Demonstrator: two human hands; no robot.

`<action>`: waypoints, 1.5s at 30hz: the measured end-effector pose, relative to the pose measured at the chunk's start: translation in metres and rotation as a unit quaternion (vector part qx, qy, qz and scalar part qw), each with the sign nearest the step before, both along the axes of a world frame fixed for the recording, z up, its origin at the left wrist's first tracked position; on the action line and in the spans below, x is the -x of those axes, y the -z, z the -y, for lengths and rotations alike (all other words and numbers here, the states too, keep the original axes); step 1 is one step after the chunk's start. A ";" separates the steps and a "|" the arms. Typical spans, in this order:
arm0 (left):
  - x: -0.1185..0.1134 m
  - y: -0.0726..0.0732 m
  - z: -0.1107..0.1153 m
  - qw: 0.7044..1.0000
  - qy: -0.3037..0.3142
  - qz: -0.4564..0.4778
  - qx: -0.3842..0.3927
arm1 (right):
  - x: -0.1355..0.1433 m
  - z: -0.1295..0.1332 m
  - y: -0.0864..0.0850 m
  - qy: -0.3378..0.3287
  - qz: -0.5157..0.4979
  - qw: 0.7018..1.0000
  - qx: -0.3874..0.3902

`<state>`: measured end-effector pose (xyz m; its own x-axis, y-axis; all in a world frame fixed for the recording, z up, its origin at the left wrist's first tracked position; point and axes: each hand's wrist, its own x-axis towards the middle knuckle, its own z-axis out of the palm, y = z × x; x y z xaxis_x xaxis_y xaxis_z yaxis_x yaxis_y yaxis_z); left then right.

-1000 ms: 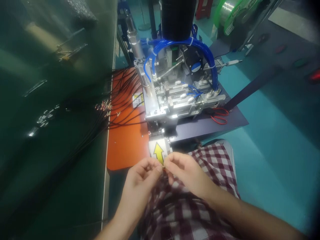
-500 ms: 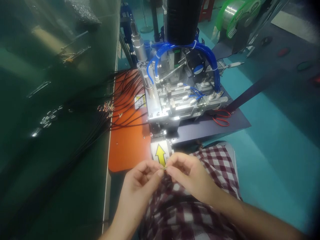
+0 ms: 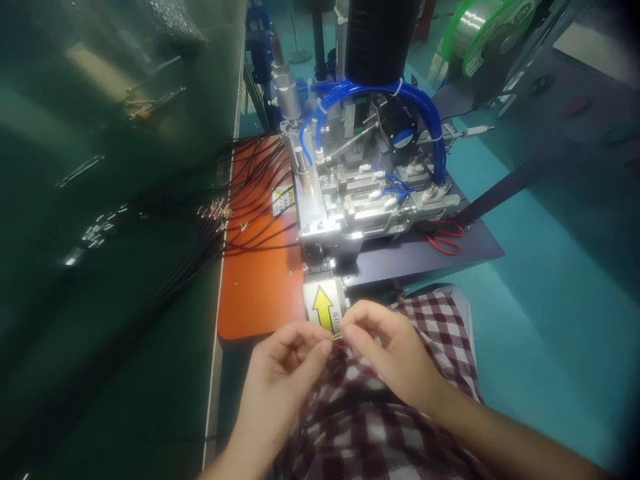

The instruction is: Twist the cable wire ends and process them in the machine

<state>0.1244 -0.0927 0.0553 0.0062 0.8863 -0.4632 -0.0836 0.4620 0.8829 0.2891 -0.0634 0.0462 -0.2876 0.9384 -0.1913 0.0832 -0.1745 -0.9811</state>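
Thin coloured wires (image 3: 336,338), one yellowish and one red, stretch between my fingertips above my lap. My left hand (image 3: 285,363) pinches them between thumb and forefinger. Close by on the other side, my right hand (image 3: 383,340) is also closed in a pinch at the yellowish wire's end. Just beyond the fingertips is a white machine part with a yellow arrow label (image 3: 323,305). Where the wires run past my fingers is hidden.
A metal machine (image 3: 360,207) with blue air hoses (image 3: 425,110) stands ahead. Black cables with stripped coloured ends (image 3: 217,210) lie across the orange board (image 3: 260,287) and green bench (image 3: 150,367). Small metal pieces (image 3: 100,227) lie on the bench. A green wire spool (image 3: 485,33) stands at the back right.
My right hand has moved slightly right, away from the left, and more of the wires shows between the fingertips. My left hand keeps its pinch. The view has shifted a little.
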 end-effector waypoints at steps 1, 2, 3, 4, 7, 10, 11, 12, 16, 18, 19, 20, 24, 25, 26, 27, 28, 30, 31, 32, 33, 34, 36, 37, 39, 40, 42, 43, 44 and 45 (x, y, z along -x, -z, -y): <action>0.000 -0.001 0.000 1.000 0.001 -0.005 -0.003 | -0.001 0.000 0.000 0.005 -0.002 1.000 -0.002; -0.001 -0.002 0.000 1.000 0.001 -0.010 -0.005 | -0.003 -0.001 -0.001 0.009 0.001 1.000 -0.012; -0.002 -0.004 0.000 1.000 0.003 -0.014 -0.007 | -0.004 -0.001 -0.002 0.006 0.007 1.000 -0.026; -0.003 -0.005 0.000 1.000 0.005 -0.017 -0.010 | -0.006 -0.001 -0.003 0.000 0.016 0.999 -0.040; -0.005 -0.009 -0.001 0.999 0.015 -0.024 -0.018 | -0.009 -0.002 -0.007 -0.028 0.039 0.997 -0.068; -0.006 -0.009 0.000 0.999 0.026 -0.022 -0.008 | -0.012 -0.006 -0.008 -0.061 0.048 0.994 -0.078; -0.006 -0.009 0.001 0.999 0.029 -0.021 -0.004 | -0.013 -0.008 -0.007 -0.069 0.047 0.992 -0.089; -0.006 -0.009 0.001 0.999 0.031 -0.018 -0.002 | -0.015 -0.010 -0.007 -0.077 0.044 0.990 -0.110; -0.006 -0.010 0.001 0.999 0.045 0.003 -0.010 | -0.023 -0.017 -0.005 -0.117 0.022 0.966 -0.229; -0.006 -0.011 0.001 0.998 0.053 0.009 -0.010 | -0.026 -0.019 -0.004 -0.133 0.022 0.953 -0.271; -0.005 -0.012 0.001 0.998 0.058 0.010 -0.009 | -0.027 -0.020 -0.004 -0.137 0.027 0.947 -0.289; -0.005 -0.012 0.001 0.998 0.061 0.012 -0.007 | -0.028 -0.021 -0.003 -0.140 0.035 0.941 -0.306; -0.006 -0.011 0.000 0.998 0.066 0.020 -0.002 | -0.030 -0.021 0.003 -0.139 0.088 0.913 -0.373; -0.006 -0.011 0.000 0.998 0.066 0.019 -0.001 | -0.031 -0.021 0.005 -0.137 0.101 0.908 -0.383; -0.007 -0.011 0.000 0.998 0.067 0.018 0.000 | -0.031 -0.021 0.006 -0.136 0.111 0.904 -0.390; -0.007 -0.011 0.000 0.998 0.067 0.018 0.000 | -0.031 -0.020 0.008 -0.136 0.118 0.901 -0.394; -0.007 -0.010 0.001 0.998 0.067 0.019 0.000 | -0.031 -0.020 0.008 -0.136 0.122 0.900 -0.395; -0.006 -0.010 0.001 0.998 0.066 0.020 -0.005 | -0.031 -0.019 0.009 -0.133 0.123 0.900 -0.397; -0.006 -0.009 0.002 0.998 0.064 0.016 -0.009 | -0.030 -0.018 0.009 -0.130 0.122 0.901 -0.396; -0.006 -0.009 0.002 0.998 0.062 0.011 -0.013 | -0.030 -0.017 0.009 -0.127 0.119 0.902 -0.396; -0.006 -0.009 0.003 0.998 0.061 0.003 -0.015 | -0.029 -0.016 0.009 -0.121 0.116 0.903 -0.395; -0.006 -0.009 0.003 0.998 0.062 -0.005 -0.016 | -0.028 -0.015 0.009 -0.115 0.112 0.905 -0.393; -0.006 -0.009 0.003 0.998 0.063 -0.019 -0.020 | -0.026 -0.013 0.008 -0.101 0.096 0.913 -0.384; -0.006 -0.010 0.004 0.997 0.063 -0.025 -0.025 | -0.026 -0.012 0.007 -0.093 0.084 0.920 -0.371; -0.007 -0.011 0.004 0.997 0.058 -0.043 -0.038 | -0.024 -0.009 0.006 -0.074 0.059 0.945 -0.314; -0.008 -0.011 0.005 0.996 0.053 -0.054 -0.045 | -0.024 -0.008 0.005 -0.068 0.049 0.958 -0.274; -0.009 -0.012 0.005 0.995 0.048 -0.072 -0.055 | -0.023 -0.007 0.004 -0.064 0.034 0.980 -0.185; -0.009 -0.012 0.005 0.994 0.048 -0.078 -0.060 | -0.023 -0.006 0.004 -0.067 0.030 0.986 -0.148; -0.010 -0.012 0.006 0.993 0.050 -0.081 -0.065 | -0.023 -0.006 0.003 -0.074 0.026 0.990 -0.119; -0.010 -0.012 0.006 0.993 0.054 -0.082 -0.071 | -0.022 -0.006 0.003 -0.080 0.021 0.992 -0.096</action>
